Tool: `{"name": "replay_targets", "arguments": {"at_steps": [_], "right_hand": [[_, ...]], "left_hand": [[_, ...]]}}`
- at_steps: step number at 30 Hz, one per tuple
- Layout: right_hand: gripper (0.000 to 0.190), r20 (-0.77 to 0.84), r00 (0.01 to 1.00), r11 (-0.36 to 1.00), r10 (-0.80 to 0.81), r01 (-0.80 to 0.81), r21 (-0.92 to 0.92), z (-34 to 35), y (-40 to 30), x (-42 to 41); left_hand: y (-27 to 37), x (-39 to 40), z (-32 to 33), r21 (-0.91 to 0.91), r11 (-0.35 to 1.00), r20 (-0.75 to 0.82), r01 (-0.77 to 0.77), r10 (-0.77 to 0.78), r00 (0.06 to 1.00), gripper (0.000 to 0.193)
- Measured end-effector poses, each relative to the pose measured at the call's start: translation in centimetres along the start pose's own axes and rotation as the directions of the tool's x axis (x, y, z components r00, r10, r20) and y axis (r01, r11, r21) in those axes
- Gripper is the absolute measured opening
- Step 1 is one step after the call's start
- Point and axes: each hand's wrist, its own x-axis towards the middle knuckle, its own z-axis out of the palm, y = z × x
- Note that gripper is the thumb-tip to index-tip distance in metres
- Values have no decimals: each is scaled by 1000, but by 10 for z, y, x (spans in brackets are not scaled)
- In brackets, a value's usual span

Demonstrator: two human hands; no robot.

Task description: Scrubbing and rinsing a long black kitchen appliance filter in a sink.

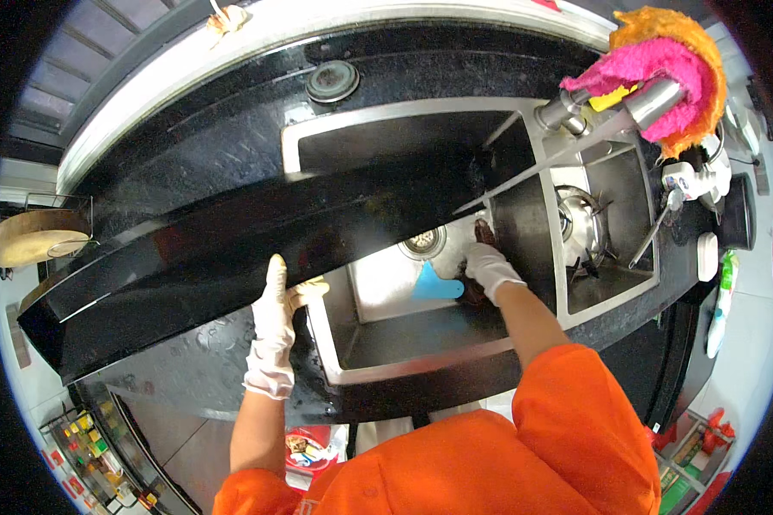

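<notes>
A long, glossy black panel (232,257) slants across the counter, its right end down in the large steel sink basin (425,347). My gloved left hand (276,322) grips its near edge, thumb on the face and fingers partly hidden beneath. Inside the basin, my gloved right hand (493,267) presses over a dark brown cloth or pad (485,233), which shows on both sides of the glove. Beside that hand lies a blue scraper (437,283). The drain strainer (423,242) is partly covered by the panel.
Pink (660,58) and orange cloths (708,71) drape over the faucet (657,103). The smaller basin (609,296) holds a burner part and pan support (583,232). A drain cover (332,81) sits behind the sink; a spray bottle (683,180) stands right.
</notes>
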Motion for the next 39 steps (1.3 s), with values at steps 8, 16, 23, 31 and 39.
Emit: {"name": "replay_targets", "arguments": {"at_steps": [8, 16, 23, 31, 39], "right_hand": [[49, -572, 810, 361, 129, 499, 788, -76, -61, 12], [28, -776, 630, -65, 20, 775, 628, -50, -204, -89], [29, -661, 422, 597, -620, 801, -49, -81, -227, -124], [25, -955, 296, 962, -7, 263, 74, -69, -56, 47], [19, -783, 214, 339, -585, 941, 4, -63, -247, -125]], "left_hand": [[0, 0, -7, 19, 999, 39, 36, -36, 999, 61], [1, -3, -9, 43, 994, 71, 103, -106, 992, 56], [-10, 5, -18, -24, 999, 64, 43, -42, 997, 51], [5, -3, 3, 79, 996, 104, 34, -42, 994, 62], [-26, 16, -29, 37, 990, 0, -137, 137, 991, 59]]}}
